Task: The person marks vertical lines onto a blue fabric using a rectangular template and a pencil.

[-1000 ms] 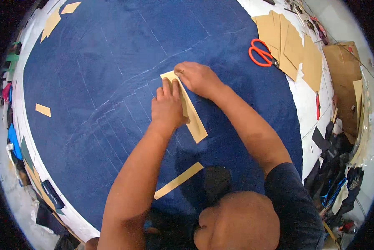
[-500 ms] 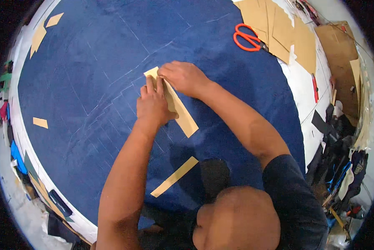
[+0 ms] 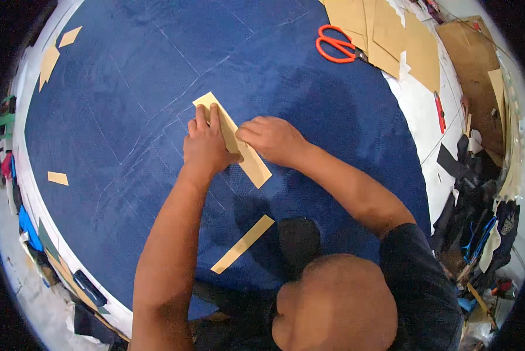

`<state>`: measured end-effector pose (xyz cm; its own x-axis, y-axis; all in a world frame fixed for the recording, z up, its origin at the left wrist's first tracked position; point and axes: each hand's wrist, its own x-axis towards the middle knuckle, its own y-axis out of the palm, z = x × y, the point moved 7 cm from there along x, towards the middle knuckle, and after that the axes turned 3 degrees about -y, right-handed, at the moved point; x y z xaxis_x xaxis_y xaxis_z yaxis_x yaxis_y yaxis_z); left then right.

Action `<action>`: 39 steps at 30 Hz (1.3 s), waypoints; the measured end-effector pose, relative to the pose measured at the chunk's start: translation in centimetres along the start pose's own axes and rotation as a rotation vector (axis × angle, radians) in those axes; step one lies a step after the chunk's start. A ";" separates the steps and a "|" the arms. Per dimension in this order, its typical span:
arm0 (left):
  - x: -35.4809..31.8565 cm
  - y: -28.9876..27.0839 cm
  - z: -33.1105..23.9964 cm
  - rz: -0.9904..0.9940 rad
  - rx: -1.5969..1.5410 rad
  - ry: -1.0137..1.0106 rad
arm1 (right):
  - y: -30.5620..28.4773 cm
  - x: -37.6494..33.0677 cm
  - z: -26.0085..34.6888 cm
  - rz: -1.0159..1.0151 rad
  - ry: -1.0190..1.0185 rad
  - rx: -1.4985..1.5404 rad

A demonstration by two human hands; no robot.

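No packages, labels, signs or screens show anywhere near either grip. Blue cloth (image 3: 262, 70) on the desk carries only plain tan card pieces (image 3: 233, 137), unprinted. Far right of both grips, at the desk edge, brown cardboard sheets (image 3: 473, 64) lie flat and unmarked; whether any belongs to a package cannot be told.

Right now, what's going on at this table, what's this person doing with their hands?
A person leans over a table covered in dark blue fabric marked with chalk lines. The left hand presses flat on a long tan paper pattern strip lying on the cloth, and the right hand pinches at the strip's edge beside it. A second tan strip lies loose nearer the person. Orange-handled scissors rest untouched by a stack of tan pattern pieces at the far right.
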<state>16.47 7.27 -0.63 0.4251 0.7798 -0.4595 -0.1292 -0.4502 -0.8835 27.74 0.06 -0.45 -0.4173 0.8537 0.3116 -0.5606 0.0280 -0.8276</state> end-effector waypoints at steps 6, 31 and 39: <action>0.2 0.0 -0.5 -0.004 0.028 -0.015 | -0.9 -4.9 2.7 0.063 -0.010 0.023; -6.2 1.3 -1.6 -0.293 -0.190 0.292 | 0.9 -5.0 2.8 0.052 0.087 -0.211; -6.7 3.3 -2.7 -0.224 -0.151 0.272 | 1.2 -4.7 2.6 0.019 0.096 -0.166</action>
<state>15.59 -0.60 -0.20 0.6523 0.7316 -0.1981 0.1189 -0.3570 -0.9265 27.15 -5.34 -1.68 -0.3520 0.9004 0.2557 -0.4245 0.0899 -0.9010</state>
